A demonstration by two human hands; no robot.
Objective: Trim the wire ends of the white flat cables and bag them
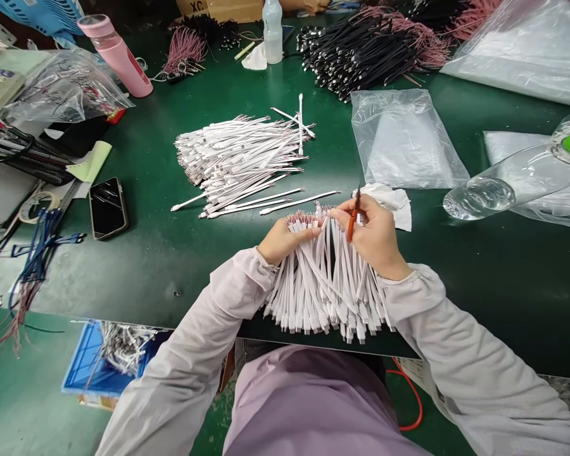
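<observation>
Green bench [171,272]. Near white cables [308,285] fanned at its front edge, plugs [304,326] toward the person, wire ends [301,219] away. Far white cables [237,149] piled behind, left of center. Left hand [284,241] grasping near bunch by the wire ends. Right hand [376,234] just beside, fingertips at same ends; can't tell if pinching a wire. Orange tool [351,227] gripped in right hand, dark tip pointing away.

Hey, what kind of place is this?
Probably a cable assembly workshop: many white cables bunched in front, a heap of black cables, and an orange tool in the right hand.
</observation>
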